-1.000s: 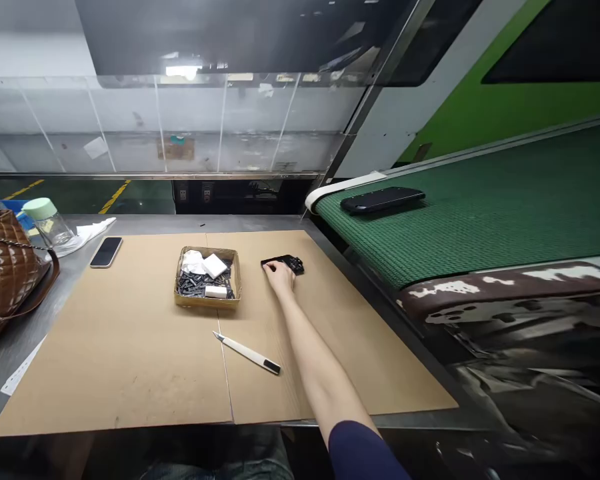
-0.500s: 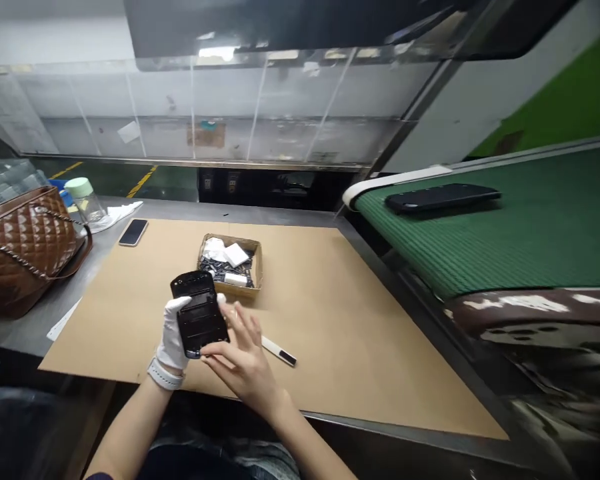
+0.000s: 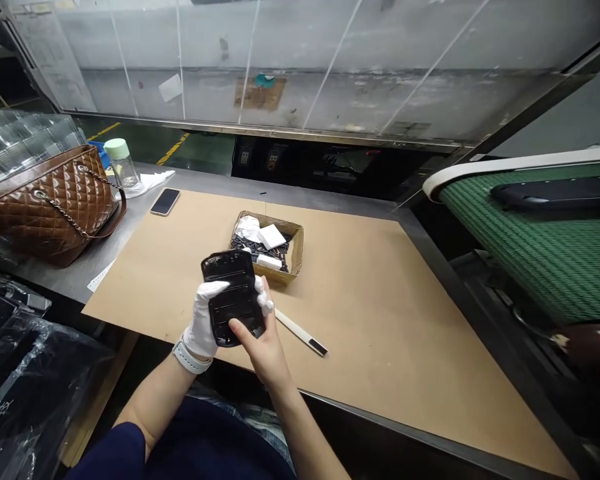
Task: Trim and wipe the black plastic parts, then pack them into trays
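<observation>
A black plastic case [image 3: 233, 293] with ridges across its inner face is held above the brown board. My left hand [image 3: 203, 320], in a white glove, is wrapped round its left side, with white fingertips showing at the right edge. The bare right hand [image 3: 265, 340] grips the lower right corner, thumb on the inner face and the other fingers hidden behind. Just beyond the case stands a cardboard box [image 3: 296, 257] of small black parts and white pieces. A white tool with a black end [image 3: 303, 331] lies right of my right hand.
Brown board [image 3: 380, 320] covers the metal table. At the left are a quilted brown bag [image 3: 55, 200], a jar with a green lid [image 3: 123, 163] and a phone [image 3: 165, 201]. On the right, a green conveyor belt [image 3: 530, 247] carries a long black part [image 3: 560, 193].
The view has turned down and left. My right thumb now presses on the case's inner face, and the right hand has closed on its lower corner; before, its fingers were spread at the edge.
</observation>
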A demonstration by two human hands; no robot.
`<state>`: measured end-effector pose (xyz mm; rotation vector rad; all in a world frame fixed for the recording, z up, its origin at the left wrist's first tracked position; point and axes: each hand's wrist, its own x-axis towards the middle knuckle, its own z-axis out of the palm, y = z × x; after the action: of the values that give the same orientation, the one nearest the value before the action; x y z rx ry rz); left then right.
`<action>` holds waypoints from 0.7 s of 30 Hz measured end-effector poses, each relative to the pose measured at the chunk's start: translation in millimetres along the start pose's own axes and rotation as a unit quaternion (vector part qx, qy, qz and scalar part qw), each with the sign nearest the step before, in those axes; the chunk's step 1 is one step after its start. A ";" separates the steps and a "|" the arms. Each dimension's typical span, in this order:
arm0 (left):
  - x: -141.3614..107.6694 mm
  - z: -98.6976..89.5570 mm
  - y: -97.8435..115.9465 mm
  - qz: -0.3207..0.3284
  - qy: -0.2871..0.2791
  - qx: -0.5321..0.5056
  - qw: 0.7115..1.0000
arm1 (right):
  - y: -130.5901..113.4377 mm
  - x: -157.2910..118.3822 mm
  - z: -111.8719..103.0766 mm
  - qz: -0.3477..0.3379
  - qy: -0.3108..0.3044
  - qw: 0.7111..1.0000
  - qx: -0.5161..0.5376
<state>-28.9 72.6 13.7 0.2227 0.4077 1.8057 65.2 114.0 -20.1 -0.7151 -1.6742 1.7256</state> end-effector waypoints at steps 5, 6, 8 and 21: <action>2.6 -5.5 -5.5 0.085 0.053 0.038 0.994 | 11.5 9.6 0.6 -0.046 0.003 0.995 -0.091; 3.0 -5.6 -7.1 0.102 0.066 0.026 0.992 | 16.0 11.1 3.0 -0.079 0.026 0.991 -0.102; 3.2 -4.3 -9.2 0.126 0.091 -0.008 0.988 | 23.8 13.3 8.7 -0.133 0.073 0.983 -0.100; 4.0 -7.1 32.1 0.096 0.094 -0.134 0.982 | -18.1 55.3 -11.9 -0.352 0.207 0.869 -0.278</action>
<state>-61.3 68.0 19.4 -0.0996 0.2774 2.0579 38.7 163.5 -0.3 -0.5525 -1.8037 0.5344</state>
